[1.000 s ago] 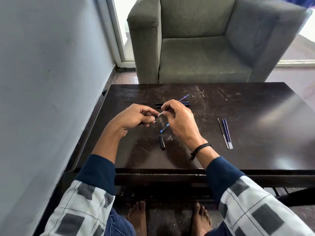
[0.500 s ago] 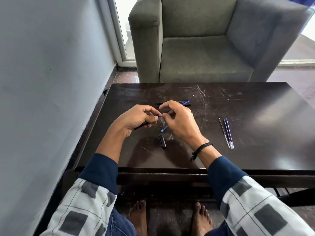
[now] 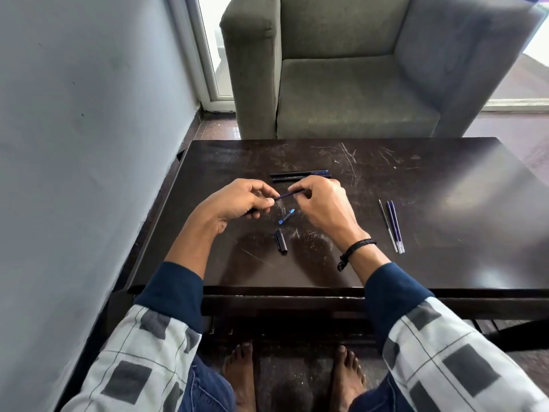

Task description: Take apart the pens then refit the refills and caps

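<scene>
One black cap (image 3: 280, 240) lies nearest you on the table (image 3: 445, 248), a blue tip (image 3: 286, 217) just beyond. Past them, your left hand (image 3: 240, 203) and right hand (image 3: 323, 206) each pinch one end of a refill (image 3: 289, 194), likely mid-slide; keep it straight. Two pens (image 3: 300, 176) lie farthest.

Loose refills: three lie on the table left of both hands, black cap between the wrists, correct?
No: in the head view the three loose refills lie right of the left hand and right hand; the black cap is between the wrists.
</scene>
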Available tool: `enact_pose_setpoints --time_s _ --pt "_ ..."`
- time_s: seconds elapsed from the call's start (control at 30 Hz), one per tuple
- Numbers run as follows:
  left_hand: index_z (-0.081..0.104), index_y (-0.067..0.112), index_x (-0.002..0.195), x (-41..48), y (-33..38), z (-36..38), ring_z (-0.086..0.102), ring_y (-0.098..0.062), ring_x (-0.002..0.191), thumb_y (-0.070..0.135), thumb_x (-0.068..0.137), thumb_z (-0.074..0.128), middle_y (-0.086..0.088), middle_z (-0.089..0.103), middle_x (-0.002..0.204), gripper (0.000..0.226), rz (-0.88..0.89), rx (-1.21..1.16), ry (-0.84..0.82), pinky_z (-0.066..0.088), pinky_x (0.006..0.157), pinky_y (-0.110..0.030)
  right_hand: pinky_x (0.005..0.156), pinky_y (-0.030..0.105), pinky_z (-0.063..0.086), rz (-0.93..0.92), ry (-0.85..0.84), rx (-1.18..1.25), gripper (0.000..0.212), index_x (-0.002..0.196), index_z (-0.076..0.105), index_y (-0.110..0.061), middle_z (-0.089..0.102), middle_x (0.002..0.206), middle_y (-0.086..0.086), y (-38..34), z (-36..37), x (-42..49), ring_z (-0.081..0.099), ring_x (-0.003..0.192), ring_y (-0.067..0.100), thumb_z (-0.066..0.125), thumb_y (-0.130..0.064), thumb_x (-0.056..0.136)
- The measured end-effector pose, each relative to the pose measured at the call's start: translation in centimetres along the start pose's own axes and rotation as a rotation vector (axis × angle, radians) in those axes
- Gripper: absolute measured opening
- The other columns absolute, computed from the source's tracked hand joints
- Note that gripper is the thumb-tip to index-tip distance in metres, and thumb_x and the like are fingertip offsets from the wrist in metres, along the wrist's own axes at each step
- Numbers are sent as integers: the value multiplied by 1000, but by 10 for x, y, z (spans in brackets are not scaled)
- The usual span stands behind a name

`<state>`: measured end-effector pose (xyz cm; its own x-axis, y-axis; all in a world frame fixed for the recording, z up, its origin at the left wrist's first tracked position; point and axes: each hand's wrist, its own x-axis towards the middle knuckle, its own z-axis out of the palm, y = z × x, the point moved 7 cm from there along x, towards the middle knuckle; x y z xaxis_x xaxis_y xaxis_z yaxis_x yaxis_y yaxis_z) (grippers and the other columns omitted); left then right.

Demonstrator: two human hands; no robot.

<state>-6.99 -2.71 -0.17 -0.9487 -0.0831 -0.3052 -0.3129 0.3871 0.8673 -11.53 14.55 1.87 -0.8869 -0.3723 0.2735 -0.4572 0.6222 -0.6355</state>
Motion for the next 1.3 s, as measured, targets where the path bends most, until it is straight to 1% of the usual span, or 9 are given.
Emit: enact_pose_setpoints --time_s 0.13,0.2,0.27,0.4,0.5,0.77,1.07,1.13,1.3 --pt "77 19 102 0 2 3 53 -9 60 9 93 70 -1 68 73 14 21 23 20 44 67 -27 85 36 56 -94 -24 -51 35 119 73 -27 66 128 -13 -8 5 -3 69 96 17 64 -16 87" --pt "78 20 102 0 1 2 53 -8 59 10 94 70 -1 68 74 14 17 35 27 43 64 -25 75 36 56 -121 8 -105 36 122 70 -28 60 125 -14 -8 1 -4 66 81 17 67 -18 87" --pt "77 20 102 0 0 0 53 -8 59 11 94 70 -1 68 74 14 13 39 36 41 63 -25 68 34 52 -112 48 -161 25 113 73 -25 59 118 -12 -4 -6 -3 61 75 16 66 -20 90" --pt "78 20 101 0 0 2 53 -10 62 10 94 70 0 68 72 15 19 52 25 42 67 -29 70 32 49 -101 6 -206 19 104 77 -26 64 111 -10 -6 -2 -2 66 89 21 61 -24 95" --pt "78 21 101 0 1 6 53 -15 68 10 94 70 -1 68 72 16 23 69 5 44 70 -31 71 36 52 -124 -31 -196 19 104 77 -24 64 111 -8 -11 4 -4 66 89 25 59 -23 96" --pt "79 15 100 -4 7 4 55 -22 70 8 93 71 -9 75 77 12 53 41 19 44 71 -36 70 31 45 -110 -66 -166 14 103 75 -25 63 109 -10 -8 2 -1 64 90 21 64 -26 94" --pt "78 10 100 -4 11 14 60 -4 59 8 93 72 -13 75 76 10 100 70 57 45 53 -17 72 38 54 -128 -110 -154 18 99 77 -26 62 103 -6 -15 -3 -10 64 89 22 63 -22 91" --pt "77 13 97 -4 10 20 63 -8 65 5 93 71 -16 75 76 11 123 85 69 46 52 -17 72 38 53 -124 -125 -155 18 100 77 -26 62 103 -5 -13 -5 -14 64 92 23 63 -22 90" --pt "76 21 87 -1 8 31 57 0 53 1 91 73 -3 75 65 20 157 154 80 45 50 -15 68 36 51 -157 -190 -163 21 99 76 -21 61 102 -2 -4 -6 -15 64 89 27 58 -16 90"
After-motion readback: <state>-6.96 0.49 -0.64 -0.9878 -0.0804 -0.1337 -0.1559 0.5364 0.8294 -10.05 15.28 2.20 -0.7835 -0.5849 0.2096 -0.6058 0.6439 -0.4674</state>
